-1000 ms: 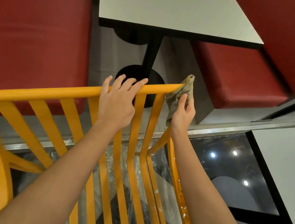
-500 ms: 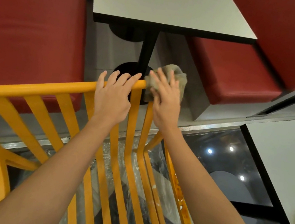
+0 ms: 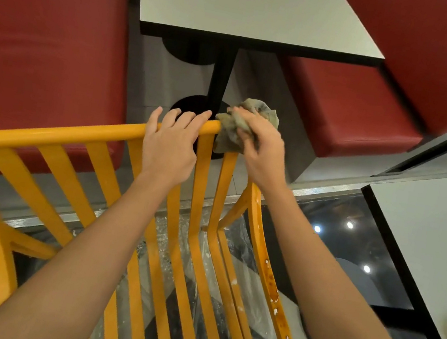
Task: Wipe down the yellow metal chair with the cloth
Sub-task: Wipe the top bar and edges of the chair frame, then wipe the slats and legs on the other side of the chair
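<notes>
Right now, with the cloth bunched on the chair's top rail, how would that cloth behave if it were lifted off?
The crumpled grey-green cloth would probably hang limp: it folds and wraps over the end of the yellow metal chair top rail. It looks light, since the right hand bunches it easily. It should not roll or slip far.

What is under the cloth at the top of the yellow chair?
The cloth covers the right end of the chair top rail, with the right hand gripping it there. The rail's corner is hidden. The left hand grips the rail beside it.
</notes>
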Available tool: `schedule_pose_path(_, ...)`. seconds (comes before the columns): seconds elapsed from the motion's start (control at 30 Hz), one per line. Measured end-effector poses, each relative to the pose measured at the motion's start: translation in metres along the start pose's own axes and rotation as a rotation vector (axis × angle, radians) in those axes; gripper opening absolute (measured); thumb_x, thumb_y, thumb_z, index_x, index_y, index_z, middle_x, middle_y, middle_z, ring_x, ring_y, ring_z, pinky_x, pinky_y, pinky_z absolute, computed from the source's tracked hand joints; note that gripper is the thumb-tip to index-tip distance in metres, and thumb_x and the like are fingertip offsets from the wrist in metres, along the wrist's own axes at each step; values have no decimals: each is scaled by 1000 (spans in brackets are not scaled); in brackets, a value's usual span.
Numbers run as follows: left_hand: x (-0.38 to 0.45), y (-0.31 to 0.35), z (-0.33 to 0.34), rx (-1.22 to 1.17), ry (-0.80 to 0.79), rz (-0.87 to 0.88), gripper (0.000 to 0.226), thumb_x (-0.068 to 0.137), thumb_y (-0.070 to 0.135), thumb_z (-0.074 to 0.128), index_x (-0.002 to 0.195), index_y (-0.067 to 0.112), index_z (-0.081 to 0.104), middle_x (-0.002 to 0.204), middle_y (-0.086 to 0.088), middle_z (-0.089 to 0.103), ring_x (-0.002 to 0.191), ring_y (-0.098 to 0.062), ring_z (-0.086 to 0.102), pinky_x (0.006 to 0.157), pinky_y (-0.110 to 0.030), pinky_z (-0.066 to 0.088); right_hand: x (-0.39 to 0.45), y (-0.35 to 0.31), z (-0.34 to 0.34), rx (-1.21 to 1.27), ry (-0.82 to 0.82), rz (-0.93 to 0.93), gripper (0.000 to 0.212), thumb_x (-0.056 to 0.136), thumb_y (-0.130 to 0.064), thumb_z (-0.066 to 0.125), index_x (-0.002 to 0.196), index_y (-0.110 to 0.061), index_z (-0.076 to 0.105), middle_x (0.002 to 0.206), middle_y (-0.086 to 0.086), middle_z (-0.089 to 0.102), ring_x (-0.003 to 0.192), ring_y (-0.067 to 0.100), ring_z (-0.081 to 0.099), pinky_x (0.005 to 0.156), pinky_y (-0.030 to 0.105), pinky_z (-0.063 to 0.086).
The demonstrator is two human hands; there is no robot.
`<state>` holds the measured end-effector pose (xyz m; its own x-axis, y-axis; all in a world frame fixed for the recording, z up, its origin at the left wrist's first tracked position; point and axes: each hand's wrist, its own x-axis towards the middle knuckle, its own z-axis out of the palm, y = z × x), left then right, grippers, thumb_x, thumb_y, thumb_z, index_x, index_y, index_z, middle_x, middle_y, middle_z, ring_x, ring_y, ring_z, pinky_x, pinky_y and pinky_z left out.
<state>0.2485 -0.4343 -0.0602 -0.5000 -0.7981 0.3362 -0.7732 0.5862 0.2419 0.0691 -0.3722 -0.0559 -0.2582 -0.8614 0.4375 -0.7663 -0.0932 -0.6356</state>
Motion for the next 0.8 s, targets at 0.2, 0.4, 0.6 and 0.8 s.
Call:
schedule_pose_path(0.2, 9, 8, -9, -204, -81, -101, 48, 96, 50, 49, 140, 32, 46, 136, 6, 55, 133, -18, 44, 118, -45, 13, 23, -5, -26, 29, 46, 86, 20, 92, -11, 64, 110, -9, 72, 117, 4, 64, 111, 9, 59, 96, 17, 47)
schedule_pose_path(0.4, 29, 50, -14, -256, -40, -212, 37, 89, 51, 60, 117, 27, 66, 112, 3, 67, 113, -22, 55, 108, -42, 31, 22, -7, -27, 571, 204, 431, 22, 99, -15, 55, 111, -2, 68, 110, 14, 68, 105, 17, 67, 91, 32, 56)
schedule_pose_path(0.6, 24, 77, -26, -784, 110, -163, 17, 95, 27, 58, 89, 13, 66, 79, 3, 65, 79, -8, 59, 73, -24, 48, -3, -18, -54, 898, 349, 651, 24, 104, -24, 48, 111, -15, 70, 120, 13, 69, 117, 27, 63, 104, 47, 50)
schedule_pose_path(0.8, -20, 75, -51, -1130, -126, -217, 21, 96, 20, 52, 79, 8, 50, 66, -10, 47, 62, -16, 44, 60, -33, 38, -53, -31, -85, 604, 231, 636, 26, 103, -30, 50, 104, -17, 72, 107, 10, 73, 107, 25, 67, 96, 43, 55)
